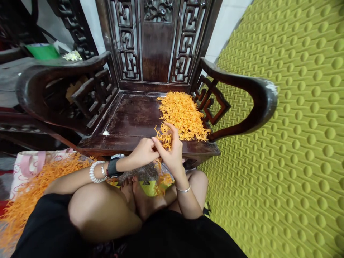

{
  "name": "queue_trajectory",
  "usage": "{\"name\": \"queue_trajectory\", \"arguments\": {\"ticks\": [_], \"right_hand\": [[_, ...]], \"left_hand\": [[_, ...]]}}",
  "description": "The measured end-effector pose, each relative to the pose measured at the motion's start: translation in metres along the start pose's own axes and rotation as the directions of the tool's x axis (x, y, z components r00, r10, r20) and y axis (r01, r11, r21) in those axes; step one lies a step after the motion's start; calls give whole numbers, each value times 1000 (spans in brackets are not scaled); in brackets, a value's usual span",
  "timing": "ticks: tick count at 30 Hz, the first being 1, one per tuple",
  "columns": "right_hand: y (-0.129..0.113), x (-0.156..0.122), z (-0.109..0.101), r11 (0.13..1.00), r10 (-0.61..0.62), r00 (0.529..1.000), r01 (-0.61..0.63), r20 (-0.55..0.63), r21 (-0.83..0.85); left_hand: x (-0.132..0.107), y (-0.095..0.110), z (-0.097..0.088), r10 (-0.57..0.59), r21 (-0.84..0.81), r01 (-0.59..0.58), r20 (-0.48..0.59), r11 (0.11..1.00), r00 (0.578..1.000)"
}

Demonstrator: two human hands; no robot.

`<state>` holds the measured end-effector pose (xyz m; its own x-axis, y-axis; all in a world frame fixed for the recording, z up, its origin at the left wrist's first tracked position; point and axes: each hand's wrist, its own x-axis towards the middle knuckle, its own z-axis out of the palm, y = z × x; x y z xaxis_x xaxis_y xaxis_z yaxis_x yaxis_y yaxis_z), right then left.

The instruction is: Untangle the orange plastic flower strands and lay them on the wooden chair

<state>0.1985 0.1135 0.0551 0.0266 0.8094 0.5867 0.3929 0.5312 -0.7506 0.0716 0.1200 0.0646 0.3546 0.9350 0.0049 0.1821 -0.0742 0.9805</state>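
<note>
My left hand (146,150) is closed, its fingertips pinched together in front of the chair seat. Against it, my right hand (173,150) meets it with the thumb, its index finger curved upward. Between and behind the fingers shows a tuft of thin, curly orange strands (164,139), and more orange strands (159,166) hang below the hands. The exact grip at the fingertips is partly hidden. Just beyond, a pile of orange curly strands (182,116) lies on the right half of the dark wooden seat (131,114).
Carved armrests (249,84) rise on both sides of the chair. At lower left, a heap of longer orange strands (51,172) lies by a white bag with pink handles (33,163). A green container (44,51) stands at upper left. A yellow-green bumpy mat (290,150) fills the right side.
</note>
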Motion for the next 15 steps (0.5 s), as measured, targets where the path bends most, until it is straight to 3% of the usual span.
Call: {"name": "queue_trajectory", "arguments": {"ticks": [3, 6, 11, 15], "right_hand": [[2, 5, 3, 996, -76, 983, 66, -169, -65], [9, 12, 8, 998, -53, 931, 36, -362, -52], [22, 26, 11, 993, 91, 884, -45, -458, 110], [20, 34, 3, 976, 181, 801, -77, -571, 201]], "left_hand": [[-2, 2, -1, 22, 8, -22, 41, 1000, 999], [-2, 2, 4, 2, -60, 9, 175, 998, 985], [1, 2, 14, -50, -157, 97, 278, 983, 959], [0, 2, 17, -43, -112, 90, 371, 990, 928]]}}
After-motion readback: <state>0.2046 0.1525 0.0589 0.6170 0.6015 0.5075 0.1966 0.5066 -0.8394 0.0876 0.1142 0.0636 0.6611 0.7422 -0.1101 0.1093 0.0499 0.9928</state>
